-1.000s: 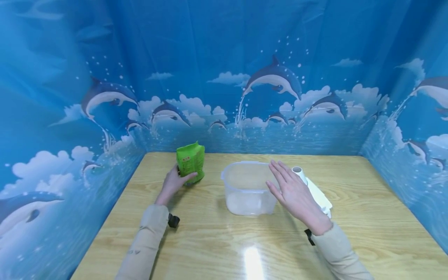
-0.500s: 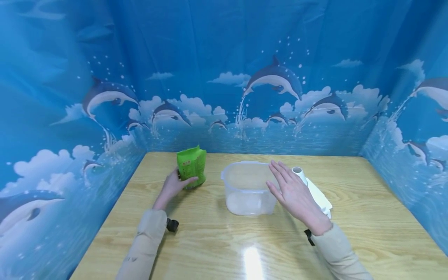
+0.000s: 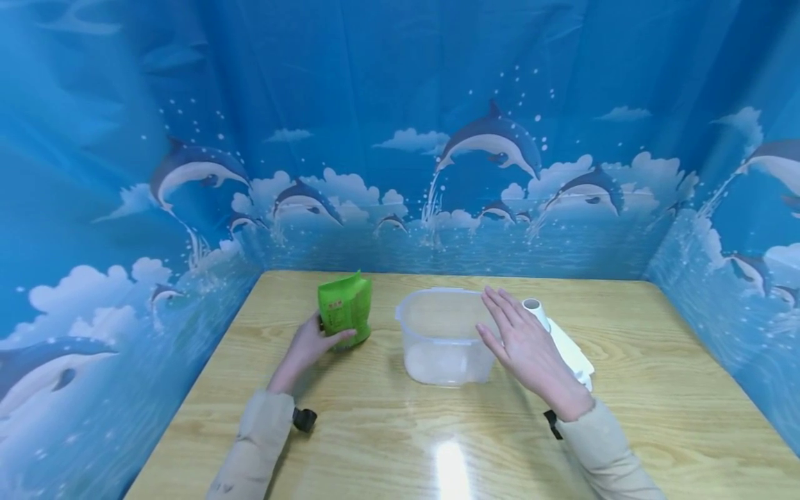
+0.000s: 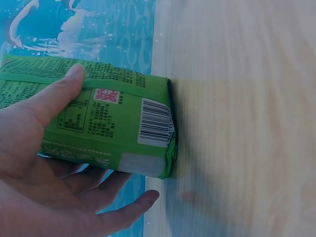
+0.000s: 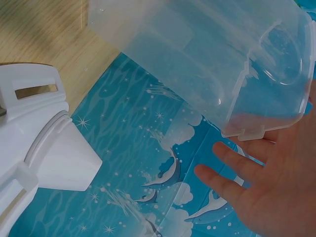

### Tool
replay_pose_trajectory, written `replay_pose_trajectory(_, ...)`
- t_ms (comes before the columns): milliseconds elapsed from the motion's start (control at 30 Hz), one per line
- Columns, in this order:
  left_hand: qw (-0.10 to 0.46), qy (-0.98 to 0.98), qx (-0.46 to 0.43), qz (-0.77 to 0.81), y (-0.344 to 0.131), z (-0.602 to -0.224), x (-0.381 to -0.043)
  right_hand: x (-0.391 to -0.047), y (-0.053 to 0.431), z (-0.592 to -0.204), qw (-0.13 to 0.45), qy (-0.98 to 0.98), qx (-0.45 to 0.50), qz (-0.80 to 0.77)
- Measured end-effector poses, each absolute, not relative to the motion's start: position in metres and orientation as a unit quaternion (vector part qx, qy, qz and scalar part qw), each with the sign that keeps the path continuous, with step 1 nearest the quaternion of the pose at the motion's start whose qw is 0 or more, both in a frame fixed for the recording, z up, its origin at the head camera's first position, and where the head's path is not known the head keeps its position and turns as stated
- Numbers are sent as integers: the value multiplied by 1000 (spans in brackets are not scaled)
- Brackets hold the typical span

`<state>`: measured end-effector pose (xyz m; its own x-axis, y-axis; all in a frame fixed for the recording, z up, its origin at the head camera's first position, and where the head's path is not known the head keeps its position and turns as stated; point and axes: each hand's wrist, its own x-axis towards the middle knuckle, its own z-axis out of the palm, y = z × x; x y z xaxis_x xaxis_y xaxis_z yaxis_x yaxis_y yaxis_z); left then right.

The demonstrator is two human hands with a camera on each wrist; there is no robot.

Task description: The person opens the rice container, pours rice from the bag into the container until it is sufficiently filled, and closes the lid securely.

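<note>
My left hand (image 3: 308, 344) grips a green plastic packet (image 3: 346, 312) at the table's back left. The left wrist view shows printed text and a barcode on the packet (image 4: 113, 118), with the thumb on one face and fingers beneath. To the packet's right stands an uncovered clear plastic container (image 3: 440, 361). My right hand (image 3: 534, 351) has straight fingers and lies along the container's right side. In the right wrist view its fingers are at the rim of the container (image 5: 173, 54); firm contact is hard to tell.
A white plastic part with a spout and slotted tabs (image 5: 64, 153) lies right of the container, partly behind my right hand. The wooden table (image 3: 375, 444) meets a blue dolphin-print curtain (image 3: 375, 90) at the back and sides.
My left hand has drawn the green packet slightly nearer, and the packet's top tilts a little more. My right hand, the container and the white part stay put.
</note>
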<state>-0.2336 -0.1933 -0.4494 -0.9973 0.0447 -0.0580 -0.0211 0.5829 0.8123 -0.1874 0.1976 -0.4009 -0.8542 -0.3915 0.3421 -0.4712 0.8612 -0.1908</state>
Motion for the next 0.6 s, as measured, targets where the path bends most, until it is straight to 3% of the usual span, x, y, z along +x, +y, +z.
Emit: replay_pose_trajectory(600,72,847,8,527,-183,-450,-197,-187,198,-401,151,-952,229,133)
